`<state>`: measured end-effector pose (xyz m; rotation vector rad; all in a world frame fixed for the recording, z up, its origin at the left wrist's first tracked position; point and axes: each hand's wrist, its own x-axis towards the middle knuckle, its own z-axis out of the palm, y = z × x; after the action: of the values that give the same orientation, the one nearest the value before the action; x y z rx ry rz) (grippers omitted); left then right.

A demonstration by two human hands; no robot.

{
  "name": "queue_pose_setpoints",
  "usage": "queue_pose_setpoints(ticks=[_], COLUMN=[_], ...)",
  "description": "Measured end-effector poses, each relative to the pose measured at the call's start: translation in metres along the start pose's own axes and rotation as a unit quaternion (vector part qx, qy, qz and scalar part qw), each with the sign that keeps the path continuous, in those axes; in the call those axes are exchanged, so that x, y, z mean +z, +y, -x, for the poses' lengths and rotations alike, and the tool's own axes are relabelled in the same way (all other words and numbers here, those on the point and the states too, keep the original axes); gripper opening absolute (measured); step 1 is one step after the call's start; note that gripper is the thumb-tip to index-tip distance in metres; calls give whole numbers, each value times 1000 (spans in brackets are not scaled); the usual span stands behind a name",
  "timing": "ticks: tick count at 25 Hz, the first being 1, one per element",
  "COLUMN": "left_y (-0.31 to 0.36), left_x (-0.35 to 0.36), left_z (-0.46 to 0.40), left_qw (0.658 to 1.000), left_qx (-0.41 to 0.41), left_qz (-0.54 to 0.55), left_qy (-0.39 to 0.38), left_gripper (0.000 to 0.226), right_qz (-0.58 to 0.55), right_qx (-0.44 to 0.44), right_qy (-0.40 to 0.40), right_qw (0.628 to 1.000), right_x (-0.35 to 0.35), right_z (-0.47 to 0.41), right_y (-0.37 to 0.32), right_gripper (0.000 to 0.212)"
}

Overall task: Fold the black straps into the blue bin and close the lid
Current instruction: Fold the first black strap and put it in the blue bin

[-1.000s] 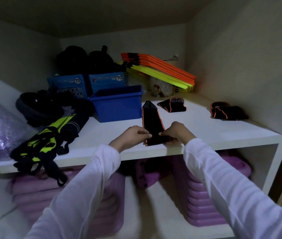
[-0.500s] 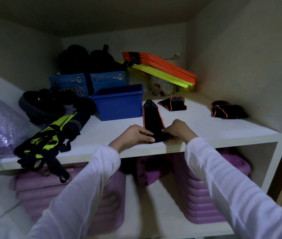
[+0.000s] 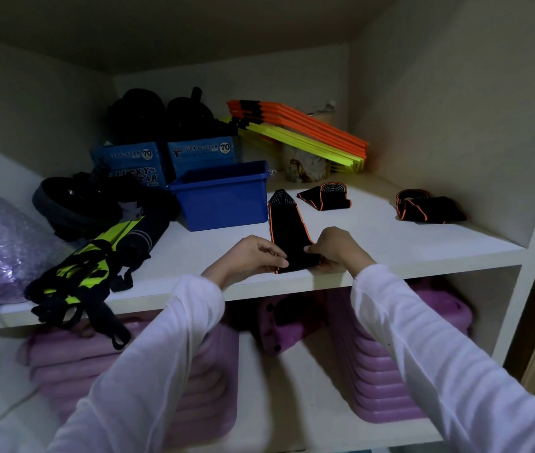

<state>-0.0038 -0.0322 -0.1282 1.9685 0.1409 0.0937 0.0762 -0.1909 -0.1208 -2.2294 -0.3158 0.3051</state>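
Note:
A long black strap with orange edging (image 3: 287,228) lies flat on the white shelf (image 3: 390,246), running away from me. My left hand (image 3: 250,256) pinches its near left corner and my right hand (image 3: 334,248) pinches its near right corner at the shelf's front edge. The open blue bin (image 3: 223,196) stands just left of the strap's far end; no lid is visible. Two more black and orange straps lie bunched on the shelf, one behind (image 3: 325,198) and one at the right (image 3: 429,209).
Black and neon-yellow gear (image 3: 96,266) hangs over the shelf edge at left, with a dark bag (image 3: 73,207) behind. Blue boxes (image 3: 201,152) and orange and yellow flat pieces (image 3: 302,132) fill the back. Purple stacked items (image 3: 387,371) sit on the lower shelf.
Both hands stay pinched on the strap's near end, shifting only slightly; the strap lies much as before.

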Motion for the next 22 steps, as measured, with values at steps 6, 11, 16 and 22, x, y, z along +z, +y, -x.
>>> queue_pose_setpoints(ticks=[6,11,16,22], left_y=[0,-2,0,4], left_x=[-2,-6,-7,-7], left_z=[0,-1,0,-1], left_qw=[1000,1000,999,1000], left_qx=[-2,-2,-13,-28], left_qz=[-2,21,31,-5], left_qy=[12,18,8,-10], left_gripper=[10,12,13,10], right_qz=[68,92,99,127], right_qx=[-34,-47,-39,-54], right_qy=[20,35,33,31], right_qw=[997,994,994,990], right_x=[2,2,4,5], right_z=[0,0,-1,-3], right_y=[2,1,1,0], right_gripper=[41,46,45,38])
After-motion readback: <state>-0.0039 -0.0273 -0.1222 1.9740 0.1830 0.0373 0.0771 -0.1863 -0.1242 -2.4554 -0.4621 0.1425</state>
